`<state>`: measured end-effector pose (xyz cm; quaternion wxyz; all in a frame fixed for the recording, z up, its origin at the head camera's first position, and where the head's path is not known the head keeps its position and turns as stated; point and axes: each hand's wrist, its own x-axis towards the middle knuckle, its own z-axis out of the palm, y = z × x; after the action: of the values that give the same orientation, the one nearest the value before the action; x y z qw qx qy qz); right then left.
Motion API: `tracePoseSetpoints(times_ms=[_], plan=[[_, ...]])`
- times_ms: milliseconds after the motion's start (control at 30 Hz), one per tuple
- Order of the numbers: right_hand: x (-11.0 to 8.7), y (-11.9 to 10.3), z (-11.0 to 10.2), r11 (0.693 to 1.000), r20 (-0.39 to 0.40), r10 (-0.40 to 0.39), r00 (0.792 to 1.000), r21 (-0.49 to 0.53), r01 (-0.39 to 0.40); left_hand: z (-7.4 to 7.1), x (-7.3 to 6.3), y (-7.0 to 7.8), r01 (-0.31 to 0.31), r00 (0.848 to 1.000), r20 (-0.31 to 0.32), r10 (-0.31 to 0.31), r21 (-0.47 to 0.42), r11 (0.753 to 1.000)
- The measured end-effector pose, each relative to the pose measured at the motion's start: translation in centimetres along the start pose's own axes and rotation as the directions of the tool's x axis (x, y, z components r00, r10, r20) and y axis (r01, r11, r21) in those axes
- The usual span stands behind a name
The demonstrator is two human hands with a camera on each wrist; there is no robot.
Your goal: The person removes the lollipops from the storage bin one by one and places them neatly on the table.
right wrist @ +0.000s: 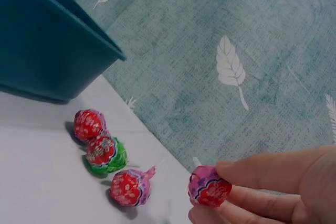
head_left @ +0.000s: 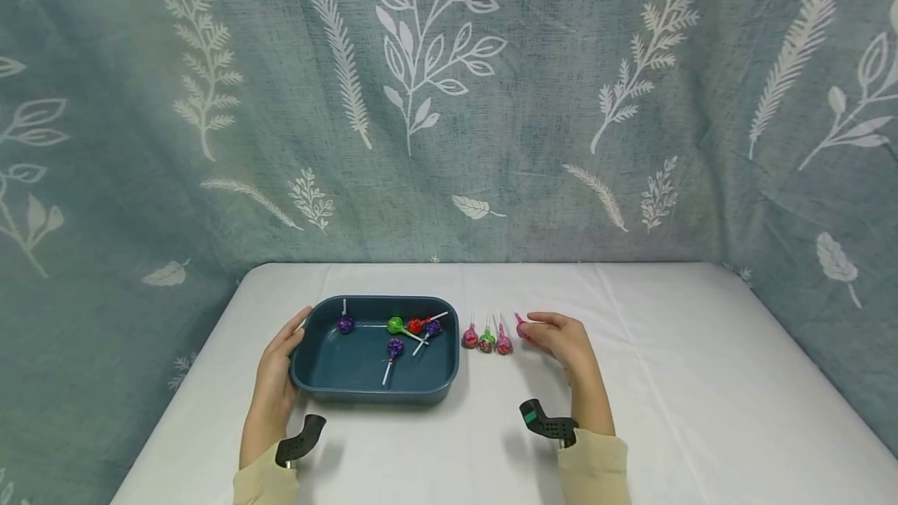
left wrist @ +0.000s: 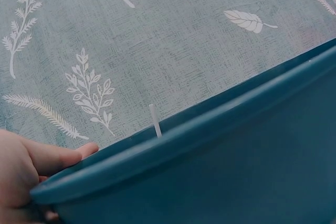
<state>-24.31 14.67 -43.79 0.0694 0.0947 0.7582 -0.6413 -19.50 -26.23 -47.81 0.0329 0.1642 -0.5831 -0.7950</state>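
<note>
My left hand (head_left: 276, 380) grips the left end of a dark teal tray (head_left: 344, 394), its thumb over the rim in the left wrist view. Inside the tray lie several lollipops: purple ones (head_left: 395, 347), a green one (head_left: 396, 325) and a red one (head_left: 415, 326). My right hand (head_left: 565, 345) pinches a pink and red wrapped lollipop (right wrist: 210, 186) by its head between thumb and fingers. Just left of it, a row on the table holds two pink lollipops (right wrist: 130, 187) and a green and red one (right wrist: 106, 154) between them, sticks pointing away.
A white cloth covers the table (head_left: 687, 404). Behind it hangs a grey-green curtain (head_left: 533, 100) printed with white leaves. A black wrist mount (head_left: 550, 421) sits on each forearm near the beige sleeve (head_left: 595, 464).
</note>
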Motion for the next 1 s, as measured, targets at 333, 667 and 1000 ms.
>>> tracePoseSetpoints(times_ms=[333,667,1000], plan=[[0.3,0.7,0.3,0.994,-0.007,-0.017,1.000,-0.105,0.016,0.0,0.1,0.1,0.005,1.000,-0.002,-0.005,0.006,1.000],[0.4,1.1,0.6,0.949,-0.050,-0.019,0.999,-0.314,0.002,0.0,0.0,0.2,0.000,1.000,-0.004,0.000,0.001,1.000],[0.4,1.6,1.0,0.953,-0.054,-0.013,0.998,-0.302,-0.004,0.1,0.1,0.2,-0.001,1.000,0.000,0.001,-0.015,1.000]])
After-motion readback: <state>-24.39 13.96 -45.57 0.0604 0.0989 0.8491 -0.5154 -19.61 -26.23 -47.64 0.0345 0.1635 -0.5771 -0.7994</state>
